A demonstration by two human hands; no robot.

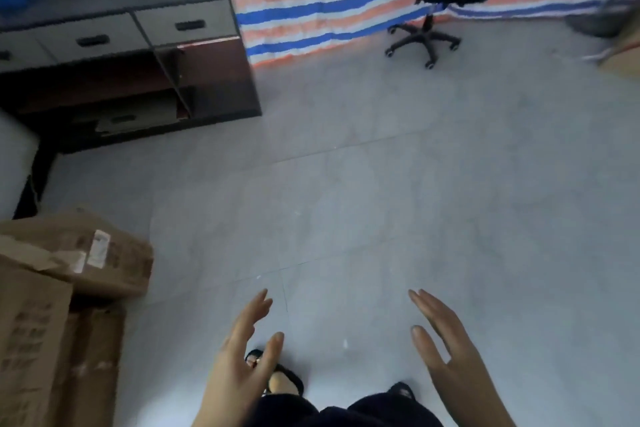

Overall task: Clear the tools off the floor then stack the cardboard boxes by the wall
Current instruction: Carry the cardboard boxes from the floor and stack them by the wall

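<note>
Brown cardboard boxes (62,288) sit piled on the floor well to the left of the left hand (239,367). The top box (100,253), creased and tilted, bears a white label; printed ones lie below.

grey tiled floor (381,184), cardboard boxes (69,270), office chair (429,10)

My left hand (239,354) is at the bottom centre of the frame, fingers straight and slightly spread, thumb apart, palm turned inward. My right hand (446,350) is at the lower right, fingers straight and together, palm facing the left one. Both hold nothing, well apart.
</note>
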